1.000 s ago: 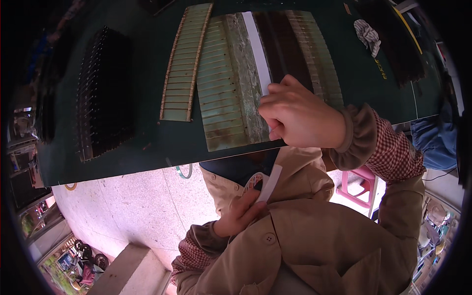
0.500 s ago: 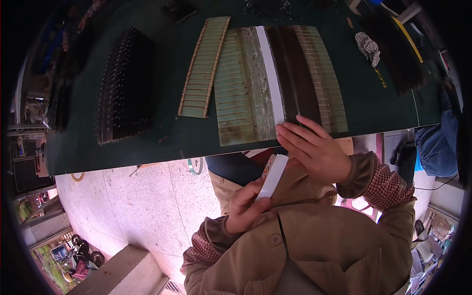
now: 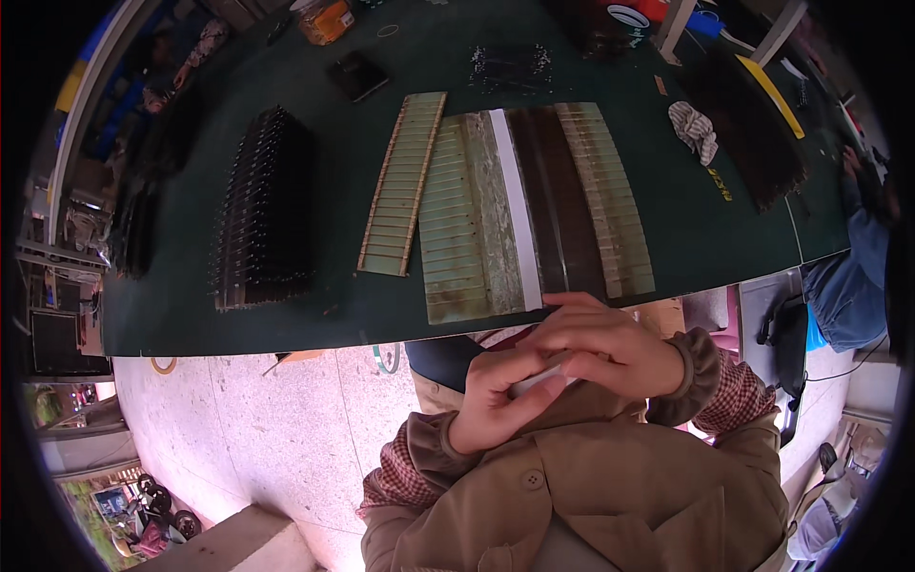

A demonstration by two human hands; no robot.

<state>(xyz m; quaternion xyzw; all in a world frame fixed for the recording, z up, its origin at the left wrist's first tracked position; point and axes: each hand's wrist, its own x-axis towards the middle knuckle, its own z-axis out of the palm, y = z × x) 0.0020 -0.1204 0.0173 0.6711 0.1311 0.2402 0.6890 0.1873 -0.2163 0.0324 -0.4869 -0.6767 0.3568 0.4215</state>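
Observation:
My left hand (image 3: pixel 502 396) and my right hand (image 3: pixel 610 345) meet in front of my chest, just below the table's near edge. Both close around a thin white strip (image 3: pixel 539 377), which is mostly hidden between the fingers. Right above my hands, on the dark green table (image 3: pixel 286 315), lies a flat green ribbed panel (image 3: pixel 467 224) with a white strip (image 3: pixel 515 210) along it, then a dark brown band (image 3: pixel 548 205) and a tan ribbed strip (image 3: pixel 605 195).
A separate tan ribbed strip (image 3: pixel 403 181) lies left of the panel. A black rack of parts (image 3: pixel 262 214) sits at the left. A crumpled rag (image 3: pixel 694 129) and a dark mat (image 3: pixel 743 124) lie at the right. Another person's blue-clad leg (image 3: pixel 843 276) is at the far right.
My right hand has come down off the panel on the table and joined my left hand on the white strip at my chest. The view has tilted slightly.

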